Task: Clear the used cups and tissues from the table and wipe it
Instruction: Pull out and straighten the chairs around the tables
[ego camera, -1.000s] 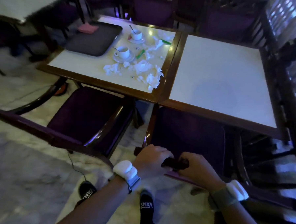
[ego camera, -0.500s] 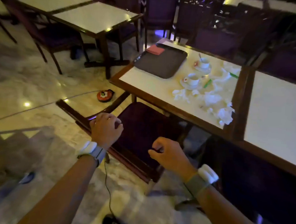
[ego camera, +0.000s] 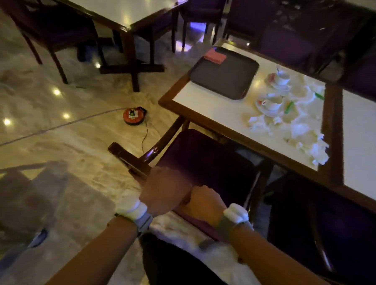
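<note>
Grips the chair back (ego camera: pixel 121 154) with left hand (ego camera: pixel 166 189) and right hand (ego camera: pixel 203 201), side by side. Curls fingers (ego camera: pixel 199 189) over it.

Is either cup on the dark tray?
No, the near cup and far cup stand on saucers on the table beside the tray, which holds only a pink cloth.

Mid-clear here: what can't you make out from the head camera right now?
Head view:
- left hand: motion-blurred, so its grip on the chair back is unclear.
- cups: too small and glary to show contents.
- tissues: small scraps among them unidentifiable.
- neighbouring table: cut off by the frame edge.
</note>
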Action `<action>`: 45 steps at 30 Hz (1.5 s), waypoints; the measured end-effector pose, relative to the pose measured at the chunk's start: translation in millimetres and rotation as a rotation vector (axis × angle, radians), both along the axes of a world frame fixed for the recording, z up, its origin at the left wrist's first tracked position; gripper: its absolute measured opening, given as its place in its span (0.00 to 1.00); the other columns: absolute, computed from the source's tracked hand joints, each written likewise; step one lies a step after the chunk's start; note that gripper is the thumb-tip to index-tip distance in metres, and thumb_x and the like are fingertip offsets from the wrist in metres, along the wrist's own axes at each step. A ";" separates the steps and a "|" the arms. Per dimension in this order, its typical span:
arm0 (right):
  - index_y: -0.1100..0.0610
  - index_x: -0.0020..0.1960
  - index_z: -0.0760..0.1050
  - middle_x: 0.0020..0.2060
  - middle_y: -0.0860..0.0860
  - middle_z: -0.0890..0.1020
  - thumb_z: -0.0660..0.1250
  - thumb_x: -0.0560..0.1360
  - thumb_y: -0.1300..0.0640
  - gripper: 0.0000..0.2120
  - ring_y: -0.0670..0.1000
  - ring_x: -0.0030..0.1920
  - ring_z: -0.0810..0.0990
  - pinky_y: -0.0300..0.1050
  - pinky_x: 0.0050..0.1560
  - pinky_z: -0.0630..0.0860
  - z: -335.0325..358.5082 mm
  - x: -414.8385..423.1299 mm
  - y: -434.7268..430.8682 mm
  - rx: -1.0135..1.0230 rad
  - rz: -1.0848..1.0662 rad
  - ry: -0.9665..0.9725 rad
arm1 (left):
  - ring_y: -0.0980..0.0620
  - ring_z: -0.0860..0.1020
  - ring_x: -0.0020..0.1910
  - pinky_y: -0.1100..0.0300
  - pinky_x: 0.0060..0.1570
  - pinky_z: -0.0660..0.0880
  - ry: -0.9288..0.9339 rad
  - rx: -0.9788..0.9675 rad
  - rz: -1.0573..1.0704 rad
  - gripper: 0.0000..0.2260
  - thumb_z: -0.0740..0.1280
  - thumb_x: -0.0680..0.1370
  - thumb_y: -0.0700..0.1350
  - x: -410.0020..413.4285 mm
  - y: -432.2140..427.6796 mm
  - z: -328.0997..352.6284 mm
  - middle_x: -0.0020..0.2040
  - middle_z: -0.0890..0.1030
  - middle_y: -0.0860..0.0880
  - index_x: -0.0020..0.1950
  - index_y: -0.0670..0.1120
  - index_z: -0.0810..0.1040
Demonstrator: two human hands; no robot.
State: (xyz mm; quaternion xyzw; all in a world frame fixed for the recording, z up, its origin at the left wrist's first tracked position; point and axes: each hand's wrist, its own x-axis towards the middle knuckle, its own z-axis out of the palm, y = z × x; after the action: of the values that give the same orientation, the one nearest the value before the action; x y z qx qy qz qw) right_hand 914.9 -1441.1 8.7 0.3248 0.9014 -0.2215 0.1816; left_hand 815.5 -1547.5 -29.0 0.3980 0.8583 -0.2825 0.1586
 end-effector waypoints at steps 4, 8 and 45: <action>0.51 0.49 0.79 0.37 0.47 0.81 0.65 0.71 0.40 0.16 0.49 0.35 0.80 0.42 0.36 0.77 -8.3 -4.2 0.0 -0.019 -0.069 -0.059 | 0.52 0.77 0.47 0.56 0.48 0.69 -0.459 0.536 -0.465 0.30 0.45 0.75 0.70 -65.5 23.4 42.0 0.45 0.79 0.54 0.51 0.53 0.79; 0.51 0.48 0.78 0.37 0.48 0.80 0.69 0.64 0.44 0.16 0.51 0.37 0.80 0.47 0.40 0.80 -4.2 -19.0 3.1 -0.062 -0.125 -0.051 | 0.54 0.75 0.47 0.57 0.44 0.70 -0.623 0.391 -0.643 0.31 0.46 0.71 0.74 -89.2 47.5 30.7 0.47 0.76 0.55 0.55 0.55 0.74; 0.55 0.56 0.78 0.50 0.49 0.82 0.69 0.76 0.53 0.11 0.47 0.51 0.80 0.43 0.54 0.79 35.8 -433.0 63.5 -0.001 -1.265 0.474 | 0.58 0.74 0.55 0.61 0.52 0.72 -1.145 0.203 -1.116 0.15 0.66 0.77 0.51 -509.0 248.7 38.1 0.59 0.76 0.56 0.64 0.54 0.74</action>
State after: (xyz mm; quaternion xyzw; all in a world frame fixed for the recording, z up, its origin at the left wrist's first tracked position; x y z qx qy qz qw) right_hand 481.9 -1377.6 44.5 0.7325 0.5531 -0.3508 -0.1857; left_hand 306.5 -1298.8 9.2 0.8635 0.3399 0.0071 0.3726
